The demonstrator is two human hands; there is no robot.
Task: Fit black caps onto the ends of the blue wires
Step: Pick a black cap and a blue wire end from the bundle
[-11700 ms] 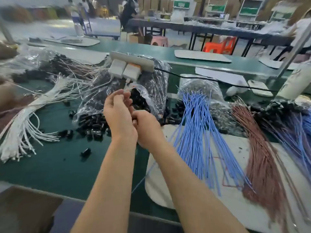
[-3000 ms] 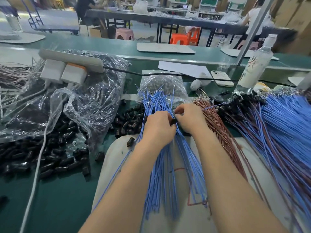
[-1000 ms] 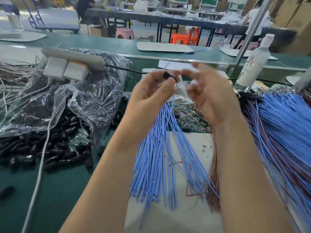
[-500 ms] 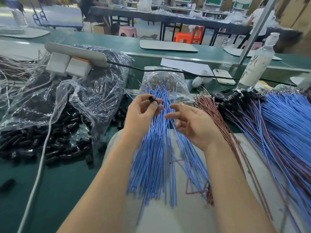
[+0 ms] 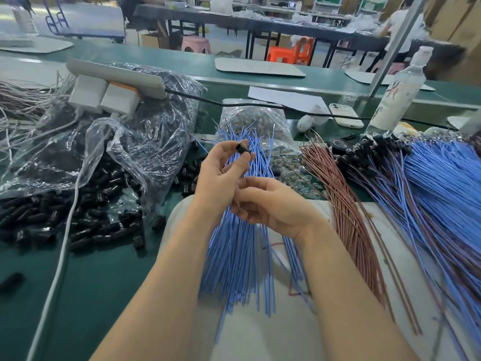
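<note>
Black cap (image 5: 243,149) pinched by left hand (image 5: 221,175); bottle (image 5: 398,92) label writing illegible.

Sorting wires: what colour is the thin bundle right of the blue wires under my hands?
Reddish brown thin wire bundle, best in the head view.

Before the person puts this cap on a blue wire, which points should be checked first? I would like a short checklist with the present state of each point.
1. Cap in grip: the left hand pinches a black cap between thumb and fingertips: ok.
2. Cap opening turned toward a wire end: cannot tell.
3. One wire singled out: the right hand is curled over the blue wires, but no pinched wire shows: cannot tell.
4. Wire end brought to the cap: none is at it: not ok.
5. Spare caps heaped nearby on the left: ok.
</note>
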